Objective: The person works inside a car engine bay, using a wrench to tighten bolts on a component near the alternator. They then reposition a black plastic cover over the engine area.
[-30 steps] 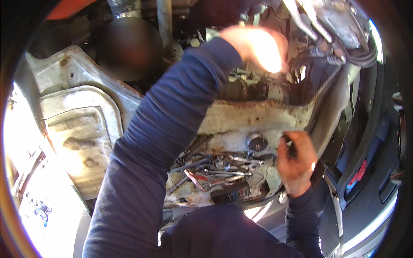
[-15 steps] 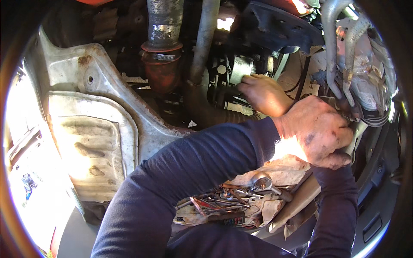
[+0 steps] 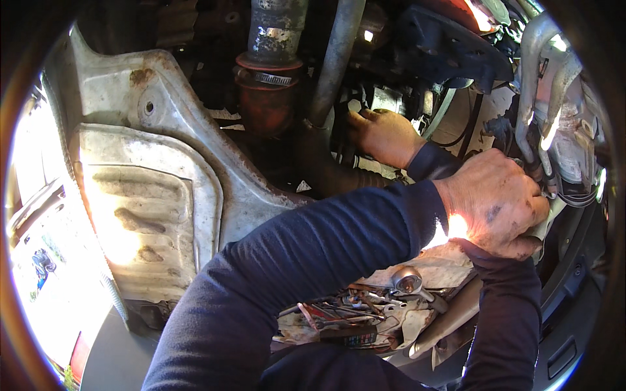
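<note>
Moved the right hand (image 3: 385,137) closer than half a second earlier to the pale bolt head (image 3: 354,105), with fingertips now just below it, right of the grey pipe (image 3: 336,65). Bared the dark right cuff (image 3: 432,161), hidden then behind the left hand (image 3: 495,202). Kept the left sleeve (image 3: 326,238) crossed in front of the right arm, unlike a second ago, with the left hand then up over the engine and the right one low near the tools (image 3: 355,301). Curled the left fingers just below the curved metal pipes (image 3: 526,111). Could not tell whether either grip held anything, with both palms out of sight. Left the round silver-rimmed object (image 3: 407,280) lying beside the tools, well apart from the right hand.
</note>
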Available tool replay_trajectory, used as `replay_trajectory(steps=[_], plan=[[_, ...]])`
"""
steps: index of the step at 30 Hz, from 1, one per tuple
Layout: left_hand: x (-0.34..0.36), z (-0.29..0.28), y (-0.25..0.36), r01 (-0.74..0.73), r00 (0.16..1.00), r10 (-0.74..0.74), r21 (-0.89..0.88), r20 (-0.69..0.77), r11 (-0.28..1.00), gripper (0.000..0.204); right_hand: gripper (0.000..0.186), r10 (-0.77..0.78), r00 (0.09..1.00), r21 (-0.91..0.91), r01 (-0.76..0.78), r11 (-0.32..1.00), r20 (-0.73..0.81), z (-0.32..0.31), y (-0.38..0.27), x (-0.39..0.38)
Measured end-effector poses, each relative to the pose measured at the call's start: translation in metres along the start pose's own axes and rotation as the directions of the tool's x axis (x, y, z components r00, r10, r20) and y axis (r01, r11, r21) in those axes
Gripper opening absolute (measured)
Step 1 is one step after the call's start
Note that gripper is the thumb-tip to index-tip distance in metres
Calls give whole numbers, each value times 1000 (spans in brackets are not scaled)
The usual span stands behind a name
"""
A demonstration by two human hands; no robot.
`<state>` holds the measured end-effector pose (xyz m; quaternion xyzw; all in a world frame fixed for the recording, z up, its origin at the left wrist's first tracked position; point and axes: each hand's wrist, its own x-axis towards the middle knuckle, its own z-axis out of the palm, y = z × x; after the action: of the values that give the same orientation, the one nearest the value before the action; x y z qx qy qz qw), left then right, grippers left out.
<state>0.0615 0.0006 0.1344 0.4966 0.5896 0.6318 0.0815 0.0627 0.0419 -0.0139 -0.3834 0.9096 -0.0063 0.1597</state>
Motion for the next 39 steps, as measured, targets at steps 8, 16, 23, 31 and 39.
replay_trajectory(steps=[8,16,23,31,39], plan=[[-2,-4,-2,-37,997,35,31,63,999,40,30,-45,998,49,47,998,-40,5,6,-1],[-1,-1,-2,5,997,-10,60,79,998,39,30,61,995,-76,-68,995,-83,16,-14,0],[-1,-4,-7,10,999,-14,101,38,995,34,31,-11,998,52,14,999,-64,7,4,-4],[-4,-1,-9,26,998,-33,109,60,994,29,33,-4,997,130,-6,992,82,7,15,2],[-3,-4,-10,49,996,-56,99,69,994,27,27,-33,999,167,26,986,34,5,18,0]])
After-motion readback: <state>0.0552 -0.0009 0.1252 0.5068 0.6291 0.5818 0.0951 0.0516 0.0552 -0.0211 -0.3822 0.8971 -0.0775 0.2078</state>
